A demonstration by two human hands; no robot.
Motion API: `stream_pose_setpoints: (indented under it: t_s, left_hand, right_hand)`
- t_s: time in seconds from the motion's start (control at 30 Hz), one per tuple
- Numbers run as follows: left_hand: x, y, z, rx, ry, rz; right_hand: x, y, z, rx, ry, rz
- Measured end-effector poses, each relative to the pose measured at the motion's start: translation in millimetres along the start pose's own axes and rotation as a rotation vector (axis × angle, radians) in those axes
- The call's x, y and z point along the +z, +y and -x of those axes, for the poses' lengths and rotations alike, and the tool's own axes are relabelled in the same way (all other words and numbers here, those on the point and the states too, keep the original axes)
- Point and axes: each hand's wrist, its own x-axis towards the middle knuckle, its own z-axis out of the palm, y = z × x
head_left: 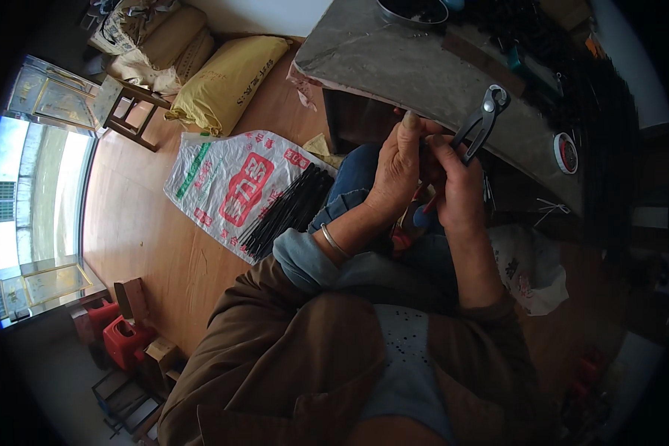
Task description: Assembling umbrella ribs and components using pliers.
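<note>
Both my hands are close together in front of the grey table's near edge, above my lap. My right hand point(457, 186) is closed around a pair of pliers point(487, 110), whose dark metal jaws point up and away over the tabletop. Beside it, my left hand point(396, 163) is closed with the thumb raised; whatever lies in its fingers is hidden. Something red and blue point(422, 214) shows below the hands, too blurred to name. To the left, a bundle of thin black rods point(290, 212) lies on a white printed sack point(214, 175) on the floor.
On the grey table point(379, 56) are a metal bowl point(416, 13), a round tin point(565, 153) and a heap of dark pieces point(535, 33). A yellow sack point(234, 74) and wooden stool point(126, 104) stand far left; red stools point(123, 340) near left. A pale bag point(535, 275) lies right.
</note>
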Motion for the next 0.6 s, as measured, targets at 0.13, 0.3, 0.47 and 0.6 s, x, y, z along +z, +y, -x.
stream_pose_setpoints:
  t_s: [0.13,0.3,0.47,0.6]
  left_hand:
    - [-0.4,0.9,1.1,-0.006,0.018,0.003]
    - [-1.8,-1.2,1.7,0.012,0.007,0.0]
    - [0.9,2.7,4.2,-0.022,0.015,0.003]
    - [-0.5,0.8,0.3,0.099,0.033,-0.006]
  right_hand:
    - [-3.9,7.1,-1.7,0.032,0.056,-0.064]
    - [-4.3,10.0,-2.2,0.042,0.048,-0.1]
    - [7.7,6.2,4.2,-0.06,0.131,0.016]
    - [5.0,22.2,6.5,-0.38,0.115,0.435]
